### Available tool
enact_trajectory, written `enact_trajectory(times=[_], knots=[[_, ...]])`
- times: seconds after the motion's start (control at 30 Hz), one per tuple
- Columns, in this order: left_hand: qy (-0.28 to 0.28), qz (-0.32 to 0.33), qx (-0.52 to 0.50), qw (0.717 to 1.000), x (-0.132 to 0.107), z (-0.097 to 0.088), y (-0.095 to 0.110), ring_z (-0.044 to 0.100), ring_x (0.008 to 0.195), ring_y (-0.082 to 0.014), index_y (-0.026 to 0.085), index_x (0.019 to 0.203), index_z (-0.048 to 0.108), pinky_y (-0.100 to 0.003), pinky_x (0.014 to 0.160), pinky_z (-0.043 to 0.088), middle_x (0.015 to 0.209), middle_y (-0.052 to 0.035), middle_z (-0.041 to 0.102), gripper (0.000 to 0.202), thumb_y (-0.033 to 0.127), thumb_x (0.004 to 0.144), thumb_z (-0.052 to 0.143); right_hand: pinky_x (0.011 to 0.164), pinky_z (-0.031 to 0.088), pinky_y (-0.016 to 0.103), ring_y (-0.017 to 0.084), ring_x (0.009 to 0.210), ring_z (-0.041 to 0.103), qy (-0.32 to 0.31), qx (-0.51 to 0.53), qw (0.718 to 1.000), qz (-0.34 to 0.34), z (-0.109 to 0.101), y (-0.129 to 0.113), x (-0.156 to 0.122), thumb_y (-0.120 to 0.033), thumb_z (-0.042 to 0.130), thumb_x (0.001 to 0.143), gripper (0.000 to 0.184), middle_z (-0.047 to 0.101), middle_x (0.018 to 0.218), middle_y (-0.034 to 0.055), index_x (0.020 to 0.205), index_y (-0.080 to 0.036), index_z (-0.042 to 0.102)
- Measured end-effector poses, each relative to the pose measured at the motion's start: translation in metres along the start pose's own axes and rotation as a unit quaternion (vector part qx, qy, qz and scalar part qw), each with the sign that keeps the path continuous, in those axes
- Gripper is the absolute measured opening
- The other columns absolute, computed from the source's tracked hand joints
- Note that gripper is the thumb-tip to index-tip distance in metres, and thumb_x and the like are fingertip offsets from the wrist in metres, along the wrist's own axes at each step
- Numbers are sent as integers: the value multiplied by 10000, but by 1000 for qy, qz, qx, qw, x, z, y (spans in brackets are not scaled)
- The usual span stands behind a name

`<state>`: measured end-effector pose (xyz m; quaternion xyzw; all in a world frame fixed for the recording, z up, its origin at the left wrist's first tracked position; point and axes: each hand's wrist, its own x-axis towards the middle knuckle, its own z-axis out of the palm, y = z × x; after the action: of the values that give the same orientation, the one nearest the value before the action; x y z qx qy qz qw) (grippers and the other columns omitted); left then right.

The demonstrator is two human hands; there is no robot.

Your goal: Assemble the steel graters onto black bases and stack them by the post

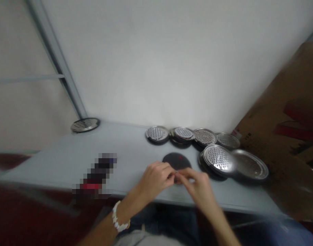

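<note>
My left hand [158, 176] and my right hand [194, 180] meet at the fingertips above the near part of the table. Both are pinched closed on something too small and blurred to make out. Just behind and below them lies a dark round disc [176, 160] with a small red mark, partly covered by my fingers. To the right of my right hand, a stack of round metal grater plates [219, 158] with dark rims sits on the table.
More grater discs stand along the wall, including a left one [157, 134] and a middle one [204, 137]. A shiny metal tray [251, 164] lies at the right. One grater disc [85, 125] sits far left on the table [115, 143]. Cardboard [281, 136] rises at the right.
</note>
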<state>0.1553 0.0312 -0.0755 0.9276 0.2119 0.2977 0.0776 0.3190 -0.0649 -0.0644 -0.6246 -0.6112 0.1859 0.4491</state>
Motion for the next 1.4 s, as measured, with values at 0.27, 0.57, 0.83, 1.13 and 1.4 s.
enact_trajectory(times=[0.27, 0.57, 0.83, 1.13, 1.4], knots=[[24, -19, -13, 999, 4, -4, 0, 643, 697, -155, 195, 778, 682, -270, 701, 439, 774, 1, 728, 122, 86, 833, 687, 549, 459, 245, 167, 530, 639, -21, -51, 998, 6, 8, 4, -1, -360, 590, 953, 265, 693, 592, 8, 798, -203, 736], [-20, -13, -35, 999, 5, -1, 0, 652, 706, -159, 196, 804, 708, -258, 704, 457, 783, 2, 732, 95, 109, 840, 695, 655, 536, 249, 194, 694, 709, 34, 38, 998, 26, 7, 2, 0, -435, 471, 1017, 355, 745, 758, 52, 1026, -175, 713], [-10, -4, -17, 1000, 3, 0, -3, 645, 689, -158, 190, 777, 704, -256, 686, 457, 753, 4, 725, 85, 125, 832, 707, 617, 488, 249, 194, 673, 719, 16, -80, 996, -34, 12, 6, -5, -303, 444, 1013, 251, 753, 790, 47, 973, -195, 668], [34, 13, 17, 999, 1, 10, -4, 639, 665, -163, 188, 743, 681, -269, 672, 445, 716, 4, 709, 121, 84, 807, 681, 622, 446, 259, 202, 662, 682, 3, -189, 978, -84, 11, 13, -9, -235, 429, 1001, 227, 705, 750, 51, 950, -188, 645], [66, 47, 43, 996, -1, 17, -4, 628, 651, -167, 189, 721, 644, -276, 648, 424, 698, 0, 689, 138, 85, 810, 661, 619, 388, 263, 201, 653, 641, -18, -255, 960, -117, 7, 10, -9, -174, 422, 977, 222, 659, 703, 50, 838, -197, 594]])
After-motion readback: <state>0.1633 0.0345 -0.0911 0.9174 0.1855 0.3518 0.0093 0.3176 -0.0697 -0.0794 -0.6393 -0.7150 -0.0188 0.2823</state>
